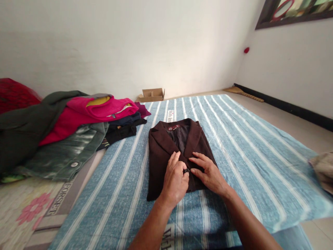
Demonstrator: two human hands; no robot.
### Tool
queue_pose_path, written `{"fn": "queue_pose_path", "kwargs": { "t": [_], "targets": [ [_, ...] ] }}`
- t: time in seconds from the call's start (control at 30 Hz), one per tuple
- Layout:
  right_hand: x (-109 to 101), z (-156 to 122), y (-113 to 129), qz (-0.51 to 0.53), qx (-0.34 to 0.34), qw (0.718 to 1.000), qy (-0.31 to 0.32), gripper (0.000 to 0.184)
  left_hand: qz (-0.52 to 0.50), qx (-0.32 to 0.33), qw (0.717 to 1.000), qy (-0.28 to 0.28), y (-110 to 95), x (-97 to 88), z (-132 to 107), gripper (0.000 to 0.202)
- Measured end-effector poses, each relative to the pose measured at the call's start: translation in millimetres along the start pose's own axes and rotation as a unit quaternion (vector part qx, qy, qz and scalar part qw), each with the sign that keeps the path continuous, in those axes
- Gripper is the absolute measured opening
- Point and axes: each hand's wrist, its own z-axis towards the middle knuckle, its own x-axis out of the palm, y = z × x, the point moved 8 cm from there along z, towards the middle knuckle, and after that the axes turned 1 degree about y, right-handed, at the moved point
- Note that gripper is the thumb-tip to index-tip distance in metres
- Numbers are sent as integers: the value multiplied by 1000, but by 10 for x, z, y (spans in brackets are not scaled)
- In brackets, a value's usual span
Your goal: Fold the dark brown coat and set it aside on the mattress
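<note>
A dark brown jacket (pixel 160 158) lies folded into a rectangle, front up, its collar away from me. Its lapels form a V over a dark lining, and a reddish label shows inside the neck. My left hand (pixel 176 177) rests on the front just below the left lapel, fingers laid on the cloth and a black ring on one finger. Beside it, my right hand (pixel 208 172) lies on the other front panel with its fingers spread. Both hands touch the jacket; neither grips it.
Under the jacket is a blue striped sheet (pixel 241 163). A heap of clothes at left includes a pink garment (pixel 101 109) and green denim (pixel 70 152). A cardboard box (pixel 153 94) stands by the wall. A beige cloth (pixel 322 168) sits at the right edge.
</note>
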Motion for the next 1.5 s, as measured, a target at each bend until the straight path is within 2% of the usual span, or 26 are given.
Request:
{"fn": "queue_pose_path", "kwargs": {
  "t": [0.4,0.8,1.13,1.5],
  "targets": [
    [6,0,-21,12,6,1000,0,34,8,-9,998,56,48,-19,133,14],
    [10,1,-30,17,11,1000,5,35,-6,-14,997,79,51,-51,168,24],
    [1,5,-23,27,12,1000,9,35,-53,-41,993,95,61,-53,152,16],
    [2,0,-23,18,10,1000,9,35,-46,-32,993,105,45,-56,159,15]
  ]
}}
